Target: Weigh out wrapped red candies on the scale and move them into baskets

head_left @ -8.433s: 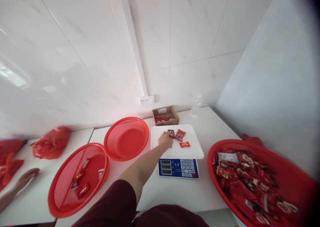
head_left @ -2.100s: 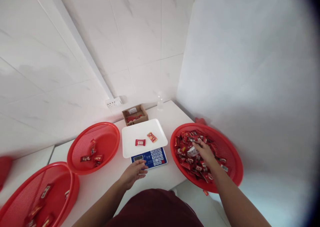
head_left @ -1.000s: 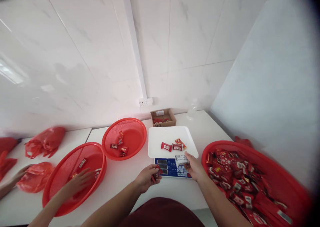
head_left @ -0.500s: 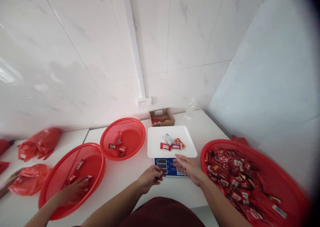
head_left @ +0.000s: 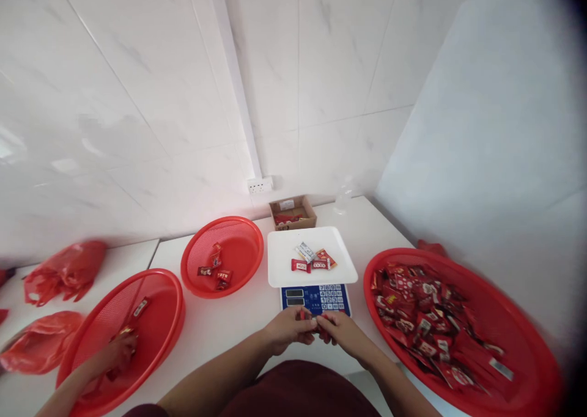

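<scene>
My left hand (head_left: 288,329) and my right hand (head_left: 342,333) meet just in front of the blue scale (head_left: 315,298). Both pinch small red candy packets (head_left: 308,317) between their fingertips. The scale's white tray (head_left: 284,270) carries several wrapped candies (head_left: 312,258), one of them silver. To the right, a big red basket (head_left: 527,356) is piled with red candy packets (head_left: 422,319). The small red basket (head_left: 238,246) left of the scale holds a few candies (head_left: 214,269).
Another person's hand (head_left: 114,356) reaches into a large red basket (head_left: 160,295) at the lower left. Red plastic bags (head_left: 64,273) lie on the far left. A small cardboard box (head_left: 292,212) and a wall socket (head_left: 255,186) sit behind the scale.
My right hand dropped the silver candy on the tray, then pulled back to join my left hand in front of the scale. The other person's hand shifted inside the left basket.
</scene>
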The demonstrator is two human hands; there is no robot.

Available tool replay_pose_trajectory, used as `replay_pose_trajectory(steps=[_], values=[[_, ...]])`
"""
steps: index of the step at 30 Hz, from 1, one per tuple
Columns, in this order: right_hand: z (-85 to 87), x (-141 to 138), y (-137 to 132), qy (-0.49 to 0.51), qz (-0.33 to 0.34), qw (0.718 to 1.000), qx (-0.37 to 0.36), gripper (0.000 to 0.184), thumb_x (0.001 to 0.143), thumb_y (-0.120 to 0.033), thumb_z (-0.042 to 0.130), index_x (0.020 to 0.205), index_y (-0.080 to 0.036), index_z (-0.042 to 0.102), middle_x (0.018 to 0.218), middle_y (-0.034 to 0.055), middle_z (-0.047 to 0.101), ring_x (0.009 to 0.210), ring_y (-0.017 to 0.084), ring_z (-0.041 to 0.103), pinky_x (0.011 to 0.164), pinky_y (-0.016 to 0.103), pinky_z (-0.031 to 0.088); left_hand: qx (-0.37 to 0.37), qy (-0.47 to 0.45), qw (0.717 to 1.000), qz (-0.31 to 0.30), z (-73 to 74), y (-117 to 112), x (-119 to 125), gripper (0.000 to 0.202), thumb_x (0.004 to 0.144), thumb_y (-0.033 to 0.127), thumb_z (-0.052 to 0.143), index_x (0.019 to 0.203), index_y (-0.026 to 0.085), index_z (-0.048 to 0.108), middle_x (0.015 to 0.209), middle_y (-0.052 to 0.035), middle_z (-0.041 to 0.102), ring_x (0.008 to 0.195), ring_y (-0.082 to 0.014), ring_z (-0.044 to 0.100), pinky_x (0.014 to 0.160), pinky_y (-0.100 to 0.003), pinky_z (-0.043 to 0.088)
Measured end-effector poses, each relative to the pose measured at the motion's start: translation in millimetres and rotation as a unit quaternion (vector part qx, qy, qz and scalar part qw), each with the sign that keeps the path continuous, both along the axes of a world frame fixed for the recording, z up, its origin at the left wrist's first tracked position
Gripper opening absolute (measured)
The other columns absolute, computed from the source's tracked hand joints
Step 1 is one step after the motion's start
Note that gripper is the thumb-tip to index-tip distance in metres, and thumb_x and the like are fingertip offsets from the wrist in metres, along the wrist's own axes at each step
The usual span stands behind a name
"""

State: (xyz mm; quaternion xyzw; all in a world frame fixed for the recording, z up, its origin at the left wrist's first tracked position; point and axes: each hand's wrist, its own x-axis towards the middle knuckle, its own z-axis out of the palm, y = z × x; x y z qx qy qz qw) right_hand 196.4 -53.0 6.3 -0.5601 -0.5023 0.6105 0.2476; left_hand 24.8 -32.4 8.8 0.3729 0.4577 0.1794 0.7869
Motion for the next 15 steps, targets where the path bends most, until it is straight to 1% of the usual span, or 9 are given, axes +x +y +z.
replay_pose_trajectory(steps=[4,8,11,15], values=[[1.9,5,-7,0.001,-0.004,1.0,0.004,0.036,0.074,-0.053,0.049,0.057,-0.022,0.052,0.053,-0.0013,0.058,0.053,0.014,0.051,0.054,0.028,0.036,0.005,0.022,0.999,-0.038,0.7,-1,4,0.049,0.058,0.046,0.08,0.084,0.017,0.05,0.071,0.0,0.062,0.057,-0.0095,0.053,0.065,-0.029,0.04],[3.5,8,-14,0.015,-0.006,1.0,-0.012,0.037,0.073,-0.054,0.049,0.058,-0.021,0.053,0.056,-0.0006,0.059,0.055,0.014,0.051,0.056,0.029,0.036,0.024,0.042,0.998,-0.049,-0.2,-2,4,0.046,0.06,0.044,0.079,0.084,0.017,0.05,0.07,0.0005,0.06,0.058,-0.0106,0.054,0.064,-0.029,0.039],[2.6,11,-17,0.029,0.004,0.999,-0.017,0.036,0.074,-0.054,0.049,0.06,-0.021,0.055,0.06,0.0,0.061,0.058,0.014,0.052,0.057,0.029,0.037,0.035,0.046,0.996,-0.061,-1.3,-2,3,0.044,0.06,0.042,0.078,0.084,0.017,0.051,0.07,0.001,0.06,0.059,-0.0108,0.054,0.063,-0.028,0.039],[-0.9,13,-21,0.014,0.005,1.0,-0.027,0.033,0.073,-0.05,0.05,0.061,-0.021,0.056,0.06,0.0003,0.06,0.057,0.014,0.052,0.057,0.029,0.037,0.031,0.045,0.996,-0.065,-4.9,-5,1,0.046,0.058,0.043,0.079,0.085,0.017,0.052,0.07,0.0014,0.059,0.061,-0.011,0.054,0.063,-0.028,0.04]])
